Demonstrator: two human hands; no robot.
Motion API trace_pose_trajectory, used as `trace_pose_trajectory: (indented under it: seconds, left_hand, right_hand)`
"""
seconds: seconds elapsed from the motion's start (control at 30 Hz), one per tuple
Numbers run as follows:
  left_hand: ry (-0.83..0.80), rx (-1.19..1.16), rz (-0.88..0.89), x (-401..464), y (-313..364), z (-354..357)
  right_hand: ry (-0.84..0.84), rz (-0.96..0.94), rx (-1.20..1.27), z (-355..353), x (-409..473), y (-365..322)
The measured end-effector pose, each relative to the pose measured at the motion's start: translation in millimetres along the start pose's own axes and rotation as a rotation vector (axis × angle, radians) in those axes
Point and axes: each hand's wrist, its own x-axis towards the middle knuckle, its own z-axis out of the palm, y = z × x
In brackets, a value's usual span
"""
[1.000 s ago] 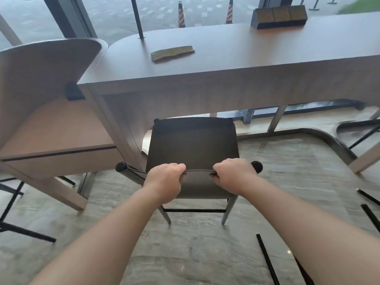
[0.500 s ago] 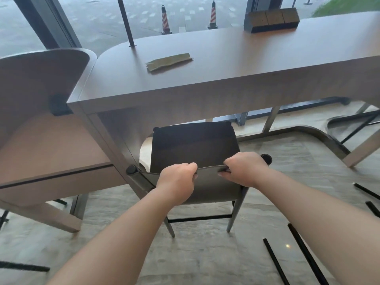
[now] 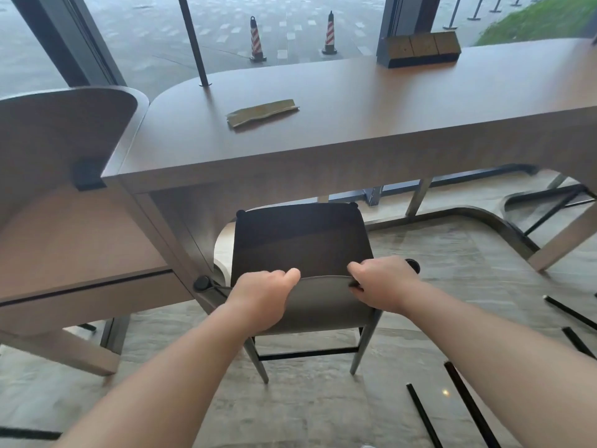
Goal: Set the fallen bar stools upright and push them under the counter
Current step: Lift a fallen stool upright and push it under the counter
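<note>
Both hands on upright stool

A dark stool stands upright on four slim metal legs, its square seat just ahead of the left hand and right hand, which both clasp the top edge of its low grey backrest. The seat's far edge sits under the table rim.

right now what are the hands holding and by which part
Both hands, left and right, grip the upright dark brown bar stool by the top edge of its low backrest, one hand near each end.
</note>
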Motion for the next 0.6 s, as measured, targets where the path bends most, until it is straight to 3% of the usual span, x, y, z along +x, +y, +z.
trace_pose_trajectory:
  seconds: [0.13, 0.23, 0.37, 0.6]
  left_hand:
    - [-0.045, 0.151, -0.074, -20, -38, -9]
    - [-0.137, 0.293, -0.105, -27, -65, -18]
    - [-0.292, 0.249, -0.251, -26, -76, -28]
    - [-0.373, 0.379, -0.180, -21, -77, -29]
  right_hand:
    - [0.118, 0.050, -0.093, 5, -17, 17]
    - [0.032, 0.079, -0.113, 3, -16, 23]
    - [-0.043, 0.121, -0.116, -2, -12, 31]
    - [-0.226, 0.065, -0.240, -13, -4, 33]
